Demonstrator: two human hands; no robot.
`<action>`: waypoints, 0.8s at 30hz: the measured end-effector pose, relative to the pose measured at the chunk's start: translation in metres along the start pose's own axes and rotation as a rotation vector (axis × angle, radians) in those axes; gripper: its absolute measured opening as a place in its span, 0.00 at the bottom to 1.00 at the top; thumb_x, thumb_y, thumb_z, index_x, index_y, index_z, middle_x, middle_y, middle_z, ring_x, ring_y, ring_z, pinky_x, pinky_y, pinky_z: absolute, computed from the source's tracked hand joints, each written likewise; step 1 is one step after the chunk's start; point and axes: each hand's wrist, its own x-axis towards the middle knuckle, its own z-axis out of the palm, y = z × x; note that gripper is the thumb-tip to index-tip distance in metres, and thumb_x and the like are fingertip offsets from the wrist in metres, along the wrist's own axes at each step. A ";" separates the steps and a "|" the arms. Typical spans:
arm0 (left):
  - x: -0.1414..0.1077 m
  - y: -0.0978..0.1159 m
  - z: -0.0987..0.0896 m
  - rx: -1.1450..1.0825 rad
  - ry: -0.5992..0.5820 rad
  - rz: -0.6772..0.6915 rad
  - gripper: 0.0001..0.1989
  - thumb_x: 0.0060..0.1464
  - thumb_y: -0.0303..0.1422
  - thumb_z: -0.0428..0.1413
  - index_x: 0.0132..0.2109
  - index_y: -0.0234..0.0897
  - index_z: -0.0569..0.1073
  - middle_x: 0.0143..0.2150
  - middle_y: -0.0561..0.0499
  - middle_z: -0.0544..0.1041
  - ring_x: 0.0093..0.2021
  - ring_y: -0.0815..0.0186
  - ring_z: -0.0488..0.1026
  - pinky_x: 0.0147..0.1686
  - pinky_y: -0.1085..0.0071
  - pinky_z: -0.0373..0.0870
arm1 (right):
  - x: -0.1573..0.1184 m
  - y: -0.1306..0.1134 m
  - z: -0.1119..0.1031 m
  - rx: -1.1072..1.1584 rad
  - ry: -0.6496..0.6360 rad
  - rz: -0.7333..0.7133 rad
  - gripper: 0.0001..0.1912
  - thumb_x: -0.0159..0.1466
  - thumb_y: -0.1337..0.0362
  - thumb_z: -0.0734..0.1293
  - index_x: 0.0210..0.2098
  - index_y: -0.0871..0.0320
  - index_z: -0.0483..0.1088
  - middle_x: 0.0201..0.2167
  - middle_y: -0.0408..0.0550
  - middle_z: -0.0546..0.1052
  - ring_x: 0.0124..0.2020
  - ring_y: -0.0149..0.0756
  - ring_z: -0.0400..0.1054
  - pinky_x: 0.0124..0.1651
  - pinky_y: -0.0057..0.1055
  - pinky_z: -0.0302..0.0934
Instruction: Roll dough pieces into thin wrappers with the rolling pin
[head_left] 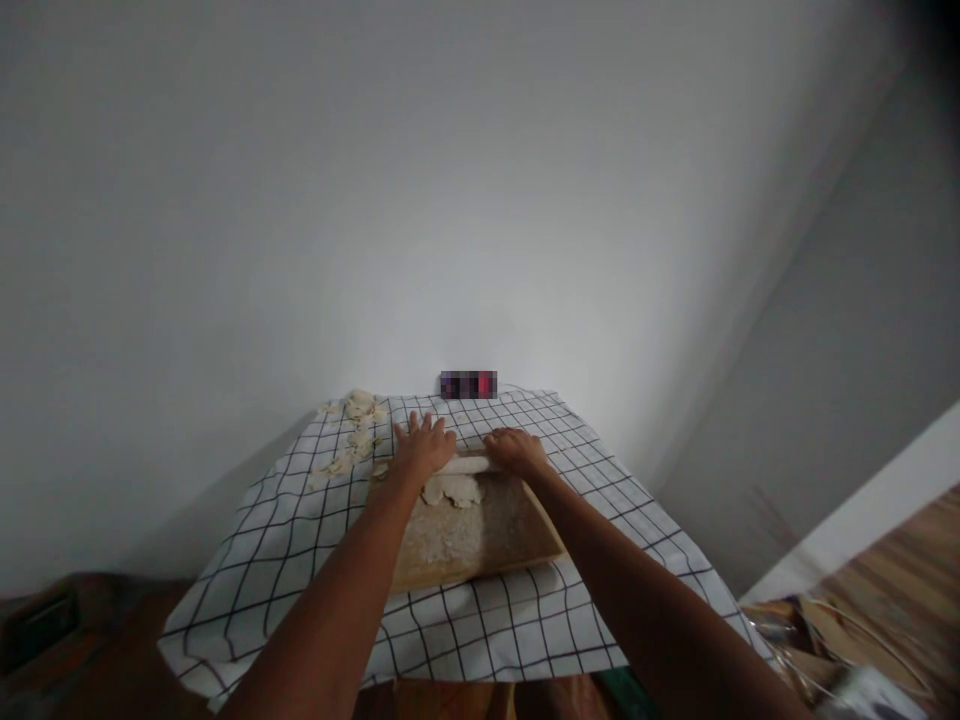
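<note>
A pale rolling pin point(466, 465) lies across the far part of a floured wooden board point(480, 545). Under and just in front of it is a flattened piece of dough point(452, 490) with a ragged edge. My left hand point(422, 443) rests palm down at the pin's left end, its fingers spread and stretched forward. At the other end, my right hand point(515, 450) has its fingers curled over the pin, hiding that end. Both arms reach forward over the board.
A white checked cloth point(285, 540) covers the table. Several dough pieces and scraps point(360, 405) lie at its back left. A small dark and red object point(469, 385), blurred out, stands by the back wall. Boxes and cables point(832, 640) sit on the floor at right.
</note>
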 end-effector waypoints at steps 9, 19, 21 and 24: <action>-0.012 0.006 -0.009 -0.034 0.074 -0.149 0.30 0.72 0.43 0.43 0.71 0.37 0.73 0.81 0.35 0.60 0.82 0.32 0.46 0.73 0.21 0.40 | 0.008 -0.001 -0.008 0.043 -0.067 0.015 0.24 0.77 0.56 0.54 0.59 0.52 0.78 0.66 0.57 0.77 0.67 0.54 0.70 0.65 0.61 0.62; -0.055 0.015 -0.010 -0.035 0.077 -0.081 0.29 0.72 0.41 0.44 0.70 0.36 0.74 0.78 0.35 0.65 0.81 0.35 0.51 0.74 0.25 0.43 | -0.033 0.003 0.002 -0.010 0.049 0.027 0.25 0.80 0.58 0.51 0.58 0.52 0.78 0.64 0.52 0.79 0.62 0.48 0.74 0.61 0.44 0.67; -0.065 0.018 -0.008 -0.021 0.124 -0.057 0.28 0.72 0.40 0.45 0.69 0.35 0.75 0.76 0.33 0.68 0.80 0.36 0.53 0.73 0.27 0.47 | -0.044 0.003 0.004 -0.022 0.094 0.003 0.25 0.80 0.59 0.52 0.60 0.52 0.77 0.66 0.53 0.77 0.65 0.47 0.72 0.64 0.44 0.66; -0.081 0.020 -0.007 -0.004 0.106 -0.056 0.27 0.72 0.38 0.46 0.69 0.33 0.75 0.76 0.31 0.67 0.80 0.37 0.54 0.73 0.30 0.53 | -0.064 0.003 0.006 -0.029 0.162 -0.038 0.24 0.80 0.62 0.53 0.62 0.55 0.76 0.71 0.55 0.73 0.71 0.45 0.66 0.69 0.43 0.61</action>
